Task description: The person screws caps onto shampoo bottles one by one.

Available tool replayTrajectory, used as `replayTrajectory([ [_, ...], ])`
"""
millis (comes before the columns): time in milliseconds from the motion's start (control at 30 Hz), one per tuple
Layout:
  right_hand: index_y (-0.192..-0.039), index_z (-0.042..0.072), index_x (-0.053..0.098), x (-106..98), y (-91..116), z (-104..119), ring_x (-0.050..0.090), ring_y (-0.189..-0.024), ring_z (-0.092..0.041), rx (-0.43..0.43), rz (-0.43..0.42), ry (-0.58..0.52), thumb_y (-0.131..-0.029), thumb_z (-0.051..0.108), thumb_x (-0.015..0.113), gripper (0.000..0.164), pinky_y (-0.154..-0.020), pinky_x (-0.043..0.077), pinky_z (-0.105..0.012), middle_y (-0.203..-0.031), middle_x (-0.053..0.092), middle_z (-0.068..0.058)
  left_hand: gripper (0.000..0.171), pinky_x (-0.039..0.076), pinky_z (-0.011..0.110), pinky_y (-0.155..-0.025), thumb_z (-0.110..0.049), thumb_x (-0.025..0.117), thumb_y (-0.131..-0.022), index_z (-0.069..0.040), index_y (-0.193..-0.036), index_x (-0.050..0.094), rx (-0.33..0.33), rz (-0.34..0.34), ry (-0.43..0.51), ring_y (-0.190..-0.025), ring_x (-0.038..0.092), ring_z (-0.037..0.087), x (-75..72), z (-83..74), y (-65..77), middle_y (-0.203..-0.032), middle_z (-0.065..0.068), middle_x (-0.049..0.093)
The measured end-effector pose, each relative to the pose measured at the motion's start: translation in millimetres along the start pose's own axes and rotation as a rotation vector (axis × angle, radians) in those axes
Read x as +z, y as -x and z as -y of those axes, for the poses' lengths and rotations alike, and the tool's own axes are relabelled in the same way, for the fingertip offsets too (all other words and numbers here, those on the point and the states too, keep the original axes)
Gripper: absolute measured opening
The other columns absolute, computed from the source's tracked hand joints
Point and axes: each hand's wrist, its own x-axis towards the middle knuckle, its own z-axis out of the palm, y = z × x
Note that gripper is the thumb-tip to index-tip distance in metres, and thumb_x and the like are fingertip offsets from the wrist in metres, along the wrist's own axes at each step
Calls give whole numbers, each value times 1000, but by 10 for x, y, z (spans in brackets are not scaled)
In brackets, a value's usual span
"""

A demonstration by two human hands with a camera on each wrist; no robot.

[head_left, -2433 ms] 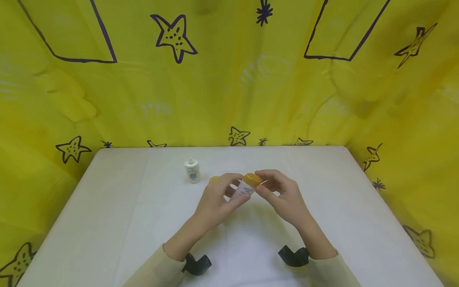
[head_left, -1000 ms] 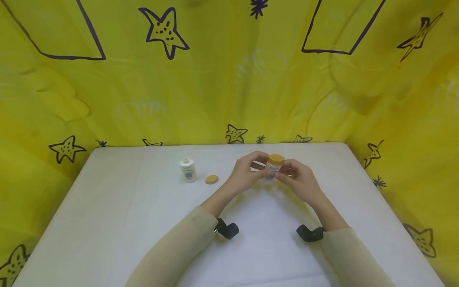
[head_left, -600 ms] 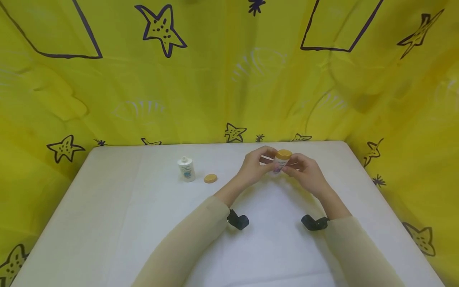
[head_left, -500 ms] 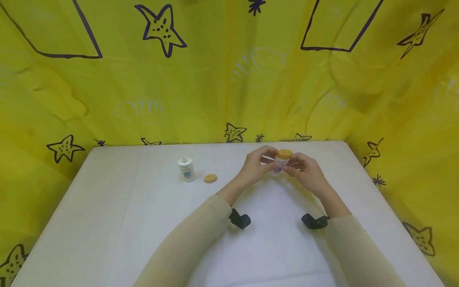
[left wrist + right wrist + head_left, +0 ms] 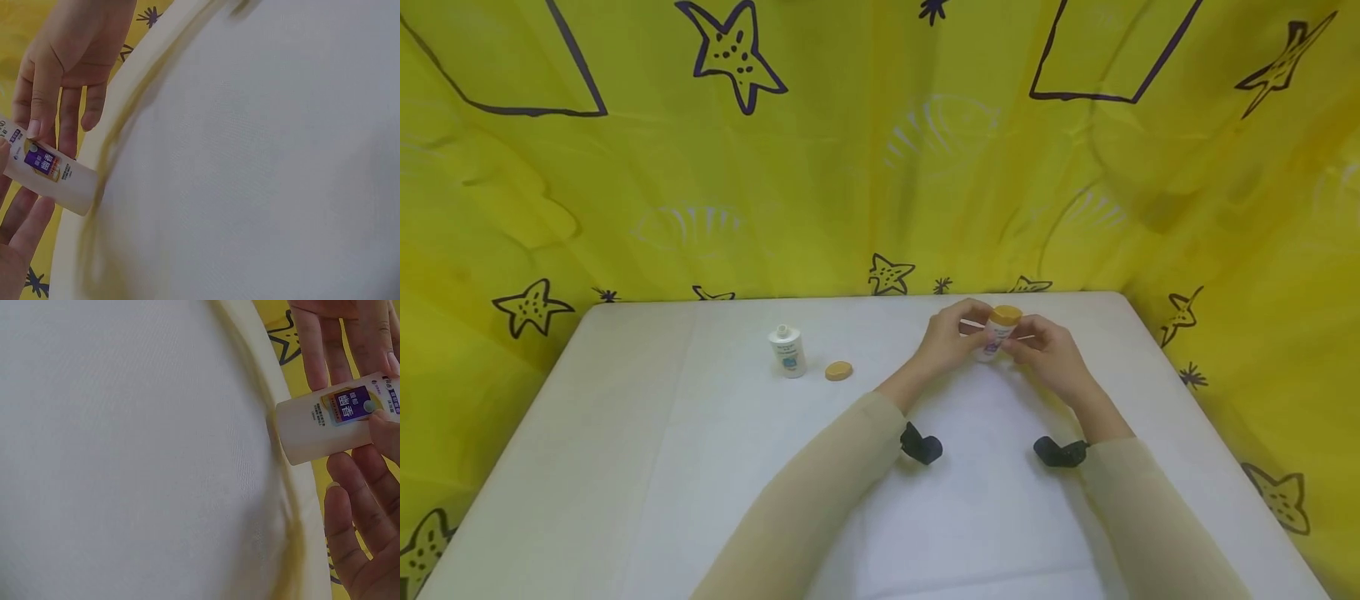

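Both hands hold a small white bottle (image 5: 997, 332) with a gold cap (image 5: 1007, 315), toward the far right of the table. My left hand (image 5: 951, 339) grips its left side, thumb in front and fingers behind. On the other side, my right hand (image 5: 1054, 357) holds it between thumb and fingers, below the cap. The bottle leans a little, cap toward the right. Both wrist views show its purple label (image 5: 44, 161) and plain lower end, with the capped end out of frame. Parts of the bottle are hidden by the fingers.
An uncapped white bottle (image 5: 788, 353) with a narrow nozzle stands at the back left of the white table (image 5: 715, 467). Beside it lies a loose gold cap (image 5: 838, 370). A yellow curtain (image 5: 820, 192) with drawn stars hangs behind and along both sides.
Both hands have carried the bottle right and farther back. My right fingers have shifted from its cap to its side. The loose gold cap, earlier mostly behind my left hand, is in plain sight.
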Motion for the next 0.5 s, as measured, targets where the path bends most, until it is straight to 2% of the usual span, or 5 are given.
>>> replayTrajectory([
  [267, -114, 4, 55, -31, -9, -135, 64, -91, -24, 16, 16, 5, -86, 23, 65, 35, -69, 53, -30, -105, 57, -13, 30, 48, 16, -75, -12, 65, -85, -14, -114, 57, -21, -16, -1, -91, 62, 12, 52, 9, 10, -109, 1, 62],
  [500, -119, 4, 52, -11, 4, -135, 63, -92, -29, 17, 22, -36, -87, 21, 63, 38, -68, 54, -36, -108, 56, -16, 34, 48, 20, -81, -21, 65, -86, -19, -118, 53, -87, -7, 10, -101, 60, 18, 52, -13, 59, -115, -1, 59],
])
